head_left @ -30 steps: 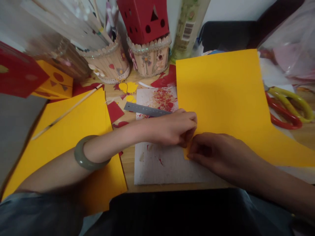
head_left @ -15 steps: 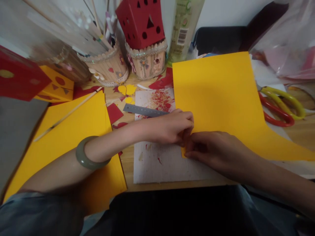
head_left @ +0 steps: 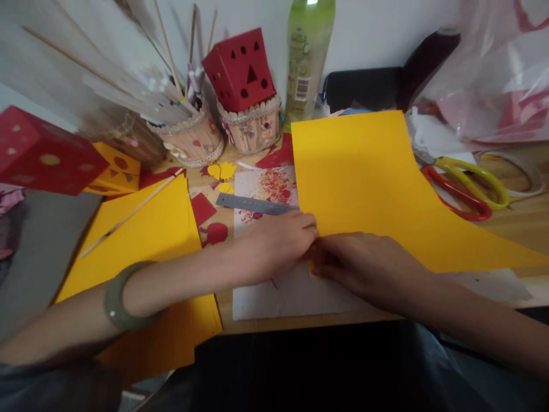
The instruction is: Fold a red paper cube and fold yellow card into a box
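Yellow paper (head_left: 351, 171) lies near the front edge of the desk (head_left: 525, 220), apparently for close control: right hand (head_left: 369, 266) closed, pinching its corner; left hand (head_left: 283, 243) curled alongside (grip hidden).

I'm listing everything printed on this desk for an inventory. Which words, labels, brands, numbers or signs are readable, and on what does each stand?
No text can be read for certain.
Green bottle: printing and a barcode, too small and blurred.
Grey ruler: scale marks, figures too small to read.
Large yellow sheet: no print visible.
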